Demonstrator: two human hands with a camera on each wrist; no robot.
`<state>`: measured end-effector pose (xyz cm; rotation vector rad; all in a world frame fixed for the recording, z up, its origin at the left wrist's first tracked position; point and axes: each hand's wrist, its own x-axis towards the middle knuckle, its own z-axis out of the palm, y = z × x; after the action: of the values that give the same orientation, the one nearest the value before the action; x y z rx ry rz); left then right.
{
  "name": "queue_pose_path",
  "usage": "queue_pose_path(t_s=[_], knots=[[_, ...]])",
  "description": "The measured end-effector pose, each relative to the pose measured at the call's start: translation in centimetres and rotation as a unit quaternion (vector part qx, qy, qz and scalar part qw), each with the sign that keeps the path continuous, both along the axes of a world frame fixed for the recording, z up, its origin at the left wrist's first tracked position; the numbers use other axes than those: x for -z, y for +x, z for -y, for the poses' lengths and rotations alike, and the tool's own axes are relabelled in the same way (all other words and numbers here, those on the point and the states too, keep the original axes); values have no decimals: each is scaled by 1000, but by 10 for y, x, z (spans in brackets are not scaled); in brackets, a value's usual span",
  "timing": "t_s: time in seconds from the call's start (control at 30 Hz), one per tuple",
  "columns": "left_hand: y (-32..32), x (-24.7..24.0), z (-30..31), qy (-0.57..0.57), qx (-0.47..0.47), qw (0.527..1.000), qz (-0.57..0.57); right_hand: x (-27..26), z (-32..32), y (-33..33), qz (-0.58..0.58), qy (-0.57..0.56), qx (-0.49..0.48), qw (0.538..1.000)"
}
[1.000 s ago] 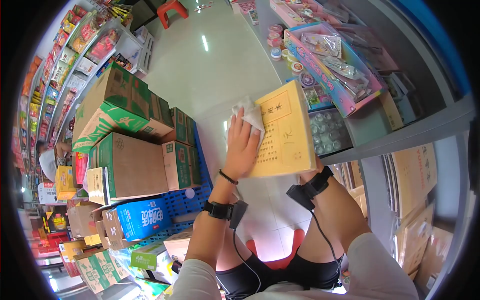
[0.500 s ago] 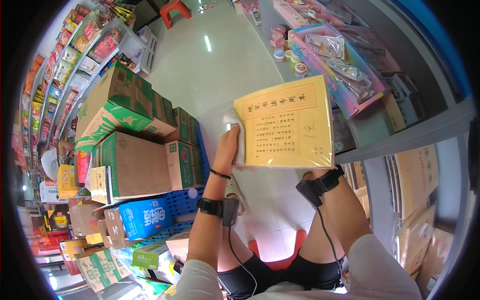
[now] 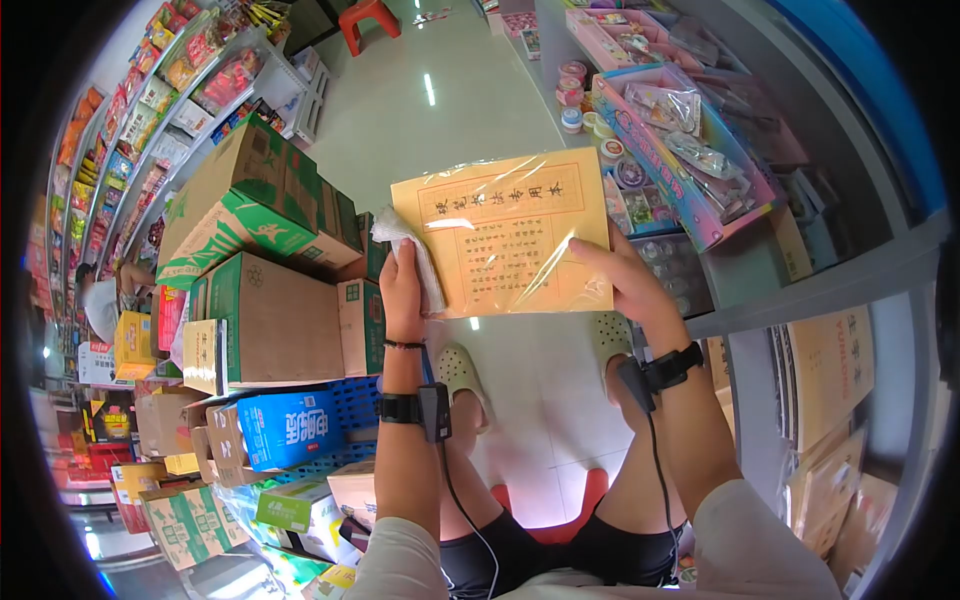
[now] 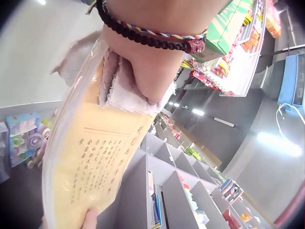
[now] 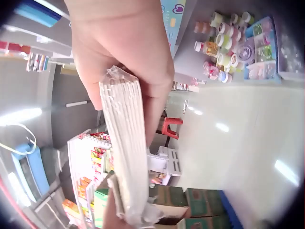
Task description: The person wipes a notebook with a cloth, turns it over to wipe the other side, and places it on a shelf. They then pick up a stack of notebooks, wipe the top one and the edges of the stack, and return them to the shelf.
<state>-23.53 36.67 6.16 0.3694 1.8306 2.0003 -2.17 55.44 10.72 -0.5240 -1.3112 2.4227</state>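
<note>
A plastic-wrapped pack of yellow notebooks [image 3: 510,235] is held up between both hands in the head view, its printed cover facing up. My left hand [image 3: 402,295] grips the pack's left edge through a whitish cloth [image 3: 412,255]; the left wrist view shows the thumb pressing the cloth [image 4: 126,90] onto the cover. My right hand [image 3: 635,280] pinches the right edge, thumb on top. In the right wrist view the right hand [image 5: 124,57] is around the end of the pack [image 5: 125,138], whose stacked page edges face the camera.
Stacked cartons [image 3: 280,320] stand on a blue crate at the left, with snack shelves [image 3: 150,120] behind. To the right, a grey counter holds a toy box [image 3: 690,160] and small jars [image 3: 571,95]. A red stool [image 3: 368,22] is on the floor far ahead.
The pack has moved left and lies more level. My right hand, mostly hidden under it before, now shows at its right edge. The left hand went from lying across the cover to its left edge.
</note>
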Motion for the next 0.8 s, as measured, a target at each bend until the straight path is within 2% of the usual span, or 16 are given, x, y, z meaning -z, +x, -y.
queue_pose_path(t_s=[0.13, 0.2, 0.23, 0.3, 0.4, 0.43, 0.5, 0.53, 0.67, 0.73, 0.8], knots=[[-3, 5, 1, 5, 10, 1000, -9, -6, 0, 1, -16, -3, -5, 1000], [-6, 8, 3, 3, 15, 1000, 0, -8, 0, 1, 14, 53, -51, 997], [-10, 8, 4, -20, -17, 1000, -4, -7, 1, 2, 14, 53, -51, 997], [-15, 8, 6, -43, -48, 998, -9, -4, 5, 3, 31, 133, -103, 985], [-19, 2, 8, 17, -126, 980, -156, -9, 10, 4, 45, 149, -143, 977], [-18, 1, 10, 16, -126, 979, -156, -11, 12, 3, 44, 159, -160, 973], [-14, -3, 16, -154, -98, 951, -250, -11, 14, 3, 31, 154, -162, 974], [-14, -3, 16, -184, -92, 941, -267, -12, 15, 3, 19, 149, -163, 975], [-5, -8, 15, -244, -51, 929, -273, -22, 13, 8, 32, 146, -160, 976], [2, -14, 12, -293, 9, 903, -314, -23, 13, 9, 32, 125, -158, 979], [10, -14, 6, -271, 36, 916, -294, -21, 16, 8, 34, 129, -160, 978]])
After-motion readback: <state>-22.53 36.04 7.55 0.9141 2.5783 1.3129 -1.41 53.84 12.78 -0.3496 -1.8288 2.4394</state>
